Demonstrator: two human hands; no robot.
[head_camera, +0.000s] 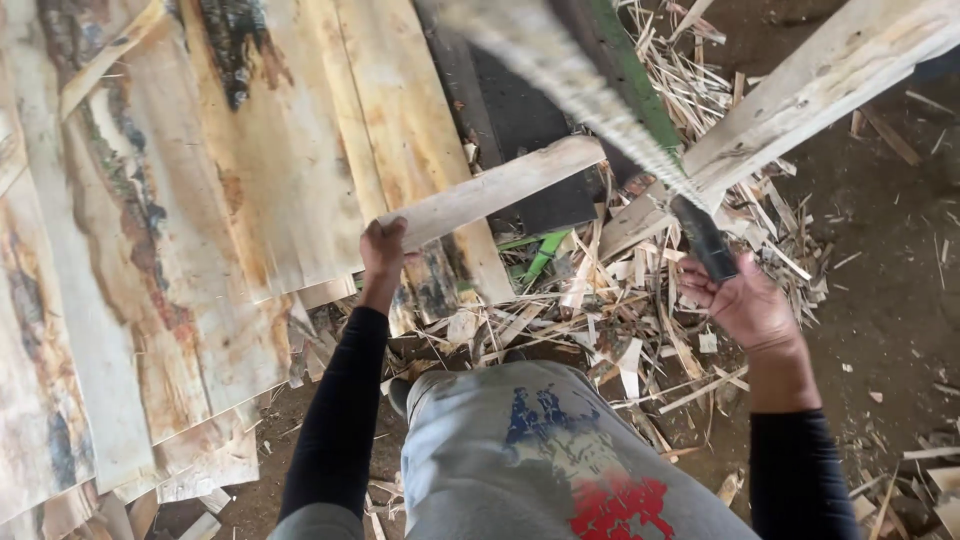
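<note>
Left hand (383, 247) clamped on near end of pale wood strip (500, 188), held out over scrap pile (600, 300). Right hand (740, 300) closed round dark handle of long blade (560, 75), motion-blurred, raised above strip. Likely risk: blade glancing off toward gripping fingers, so close to the strip.

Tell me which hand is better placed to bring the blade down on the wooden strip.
Right. The right hand grips the dark handle of the long blade, raised above the wooden strip. The left hand is occupied holding that strip's near end.
</note>
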